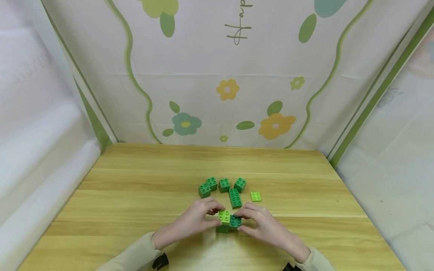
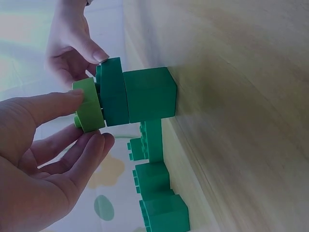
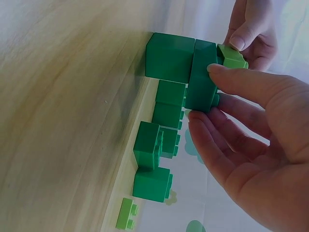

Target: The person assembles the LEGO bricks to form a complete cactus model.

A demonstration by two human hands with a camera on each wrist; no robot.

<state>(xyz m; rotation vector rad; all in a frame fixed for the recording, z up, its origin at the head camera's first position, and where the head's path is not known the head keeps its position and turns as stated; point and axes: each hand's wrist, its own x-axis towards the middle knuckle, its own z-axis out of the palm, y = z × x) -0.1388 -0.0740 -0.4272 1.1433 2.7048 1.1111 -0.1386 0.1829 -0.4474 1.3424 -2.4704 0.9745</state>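
Observation:
My left hand point(image 1: 198, 217) pinches a small lime green brick point(image 1: 224, 216) between thumb and fingers. That brick sits on one end of a thin dark green brick point(image 1: 235, 221), slightly tilted over its studs in the left wrist view. Thumb and fingers of my right hand point(image 1: 263, 223) grip the other end of the dark green brick. Under it, a taller green block point(image 2: 150, 94) stands on the table and carries the left part of the stack. The right wrist view shows the dark green brick point(image 3: 202, 77) overhanging this block.
Just beyond the hands lies a long green brick point(image 1: 235, 198). Several square green blocks point(image 1: 224, 185) stand behind it, two of them side by side at the left point(image 1: 204, 190). A flat lime brick point(image 1: 255, 196) lies to the right. Printed cloth walls point(image 1: 203, 94) enclose the wooden table point(image 1: 135, 180).

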